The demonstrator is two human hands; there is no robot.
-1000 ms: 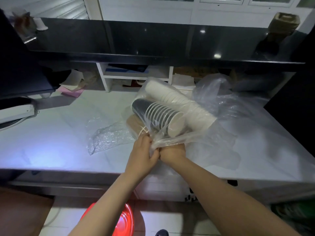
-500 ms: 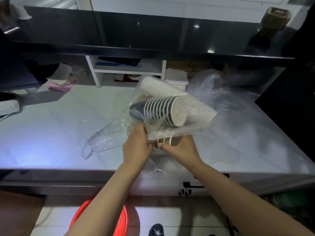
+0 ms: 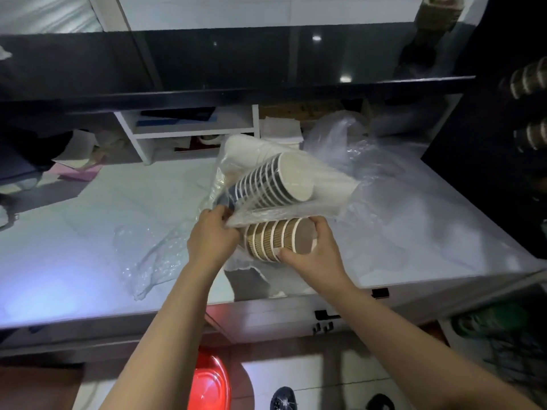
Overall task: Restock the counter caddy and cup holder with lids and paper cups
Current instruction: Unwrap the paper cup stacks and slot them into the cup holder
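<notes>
A nested stack of brown ribbed paper cups [image 3: 275, 241] lies on its side, half out of a clear plastic bag [image 3: 296, 208]. My right hand [image 3: 316, 255] grips the stack's open end, thumb below and fingers over the rim. My left hand [image 3: 211, 236] pinches the bag's edge beside it. Inside the bag lie a stack of black ribbed cups [image 3: 266, 183] and, behind it, a stack of white cups [image 3: 245, 152].
A white countertop [image 3: 88, 226] carries crumpled clear plastic [image 3: 148, 255] at the left and more loose plastic [image 3: 384, 184] at the right. A white shelf unit [image 3: 192, 131] stands at the back under a black raised counter [image 3: 207, 60]. Brown cup stacks [image 3: 529, 78] sit at the far right. A red bin [image 3: 207, 383] is below.
My right hand has drawn the brown cup stack out from under the bag toward me, so its ribbed side now shows. My left hand keeps hold of the bag's edge.
</notes>
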